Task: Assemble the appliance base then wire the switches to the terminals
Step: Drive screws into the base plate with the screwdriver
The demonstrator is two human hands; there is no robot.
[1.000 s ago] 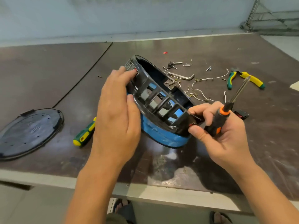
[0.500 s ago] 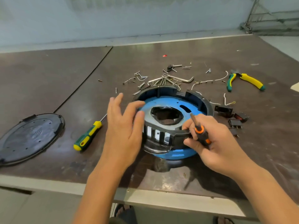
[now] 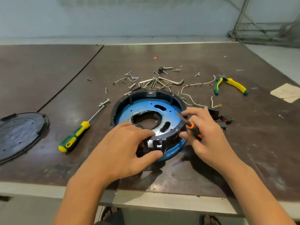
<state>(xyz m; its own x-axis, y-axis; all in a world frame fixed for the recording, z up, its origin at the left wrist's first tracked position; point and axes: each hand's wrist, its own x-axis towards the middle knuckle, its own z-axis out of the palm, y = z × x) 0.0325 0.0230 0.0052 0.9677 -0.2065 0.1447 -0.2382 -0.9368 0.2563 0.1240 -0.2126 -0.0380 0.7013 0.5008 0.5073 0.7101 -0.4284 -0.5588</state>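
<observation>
The appliance base lies flat on the brown table right in front of you, open side up, its black ring wall around a blue plate that has a large ragged hole in the middle. Your left hand grips the near rim of the base: the fingers are curled over the top edge and the thumb presses against the slotted outer wall. Your right hand sits at the base's right rim, its fingers closed around a small screwdriver with an orange and black handle, the shaft pointing up and left over the blue plate. The black switches lie on the table just right of that hand, partly hidden behind it, and thin white wires trail on the table beyond the rim. A pile of loose screws and hex keys is scattered behind the base. Yellow and green pliers rest further right, well apart from the base. A green and yellow screwdriver lies to the left of the base, and a round black cover sits at the far left of the table.
</observation>
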